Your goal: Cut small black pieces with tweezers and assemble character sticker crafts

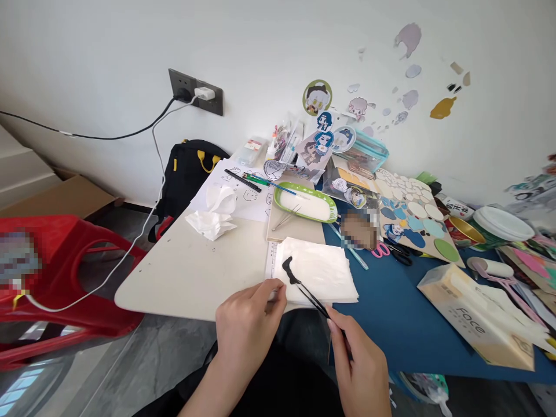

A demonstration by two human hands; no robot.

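Two hands are working at white sheets (332, 271) on the desk (174, 278).
Right hand (362, 362): fingers are clamping dark tweezers (322, 311), whose tips are holding the black piece (289, 267) over the sheets; contact below, cannot tell. Left hand (245, 318): thumb and index are pinching together at the sheets' near-left corner, cannot tell on what. Green-rimmed tray (332, 214) is standing behind.

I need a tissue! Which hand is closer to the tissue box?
Right. The right hand, holding tweezers, is left of the tissue box; the left hand is farther left.
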